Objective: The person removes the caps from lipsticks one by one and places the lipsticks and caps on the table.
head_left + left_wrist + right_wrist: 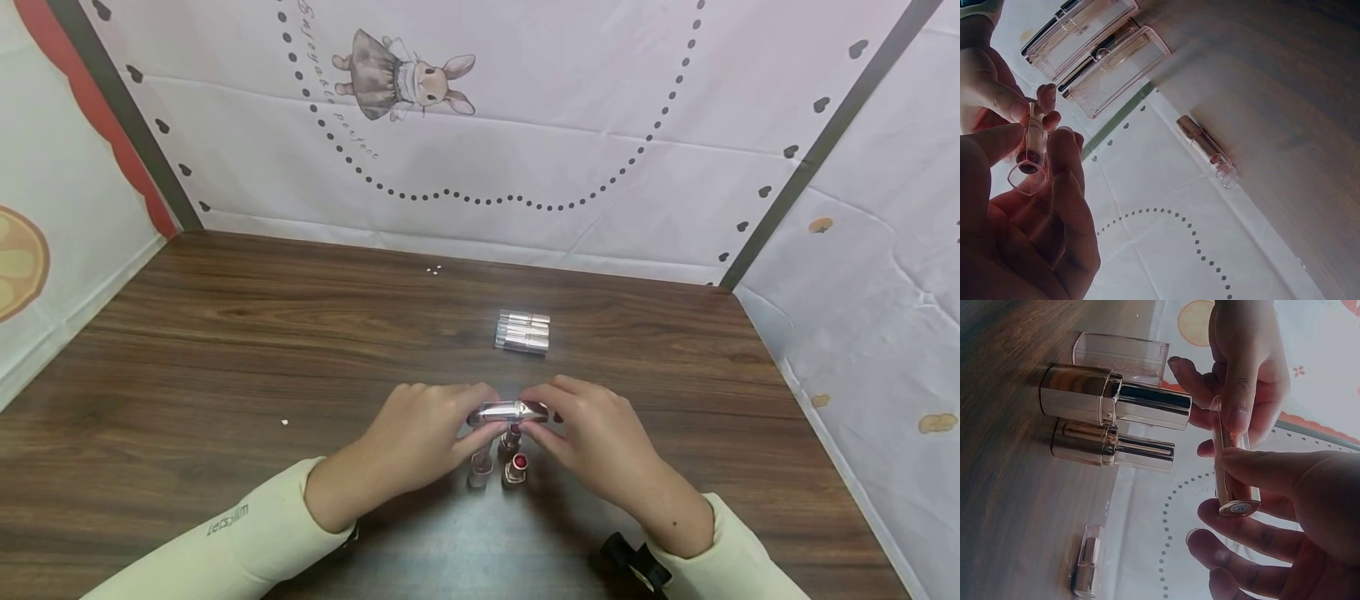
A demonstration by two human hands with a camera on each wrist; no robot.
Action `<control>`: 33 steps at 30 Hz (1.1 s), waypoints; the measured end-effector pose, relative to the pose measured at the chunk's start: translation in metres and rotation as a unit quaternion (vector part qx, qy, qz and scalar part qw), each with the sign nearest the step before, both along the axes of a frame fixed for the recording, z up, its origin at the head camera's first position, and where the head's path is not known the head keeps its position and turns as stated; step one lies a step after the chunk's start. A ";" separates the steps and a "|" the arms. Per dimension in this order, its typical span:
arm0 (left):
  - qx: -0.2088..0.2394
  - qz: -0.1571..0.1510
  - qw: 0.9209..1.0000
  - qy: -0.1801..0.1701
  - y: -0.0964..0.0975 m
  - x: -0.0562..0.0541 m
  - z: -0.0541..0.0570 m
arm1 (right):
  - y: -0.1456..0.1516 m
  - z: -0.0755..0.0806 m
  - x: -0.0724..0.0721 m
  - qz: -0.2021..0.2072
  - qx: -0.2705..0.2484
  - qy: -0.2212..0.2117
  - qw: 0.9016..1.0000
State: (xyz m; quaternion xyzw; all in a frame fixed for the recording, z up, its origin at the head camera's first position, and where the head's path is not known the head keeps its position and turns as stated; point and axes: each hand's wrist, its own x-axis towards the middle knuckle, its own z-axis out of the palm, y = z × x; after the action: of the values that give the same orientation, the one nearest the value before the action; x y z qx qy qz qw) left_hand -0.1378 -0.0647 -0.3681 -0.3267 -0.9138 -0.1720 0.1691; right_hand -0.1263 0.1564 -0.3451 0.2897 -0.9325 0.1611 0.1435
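Observation:
Between the two hands, level above the table, is a lipstick (pixel 507 412) with a clear cap and a shiny metallic base. My left hand (pixel 423 433) pinches its clear-cap end (pixel 1027 182) between thumb and fingers. The base end (pixel 1239 507) is pinched by my right hand (pixel 600 433), close to the left fingertips. Just below and nearer the body, two uncapped lipsticks stand upright: a red-tipped one (pixel 516 469) and another (pixel 511 443) partly under the hands. A clear cap (pixel 1122 356) stands beside them.
Farther back on the wooden table (pixel 300 333), several capped lipsticks (pixel 522 332) lie side by side in a row. Small white bits (pixel 433 270) lie near the back edge, and another white bit (pixel 285 422) lies to the left. Printed cloth walls (pixel 480 150) enclose the table.

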 end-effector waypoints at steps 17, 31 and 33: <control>-0.003 0.001 1.000 -0.015 0.000 0.001 0.002 | 0.000 0.000 0.001 -0.009 0.001 -0.021 1.000; 0.002 -0.019 1.000 0.016 -0.001 0.000 0.001 | 0.003 0.001 -0.002 0.011 0.012 -0.022 1.000; 0.003 -0.021 1.000 0.022 -0.001 0.000 0.001 | 0.003 0.002 -0.002 0.012 0.013 -0.022 1.000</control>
State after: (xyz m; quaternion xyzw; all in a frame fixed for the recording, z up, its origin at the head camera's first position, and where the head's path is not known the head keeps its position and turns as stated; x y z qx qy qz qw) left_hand -0.1376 -0.0657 -0.3667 -0.3488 -0.9024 -0.1706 0.1866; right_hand -0.1281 0.1594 -0.3431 0.2991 -0.9338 0.1572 0.1172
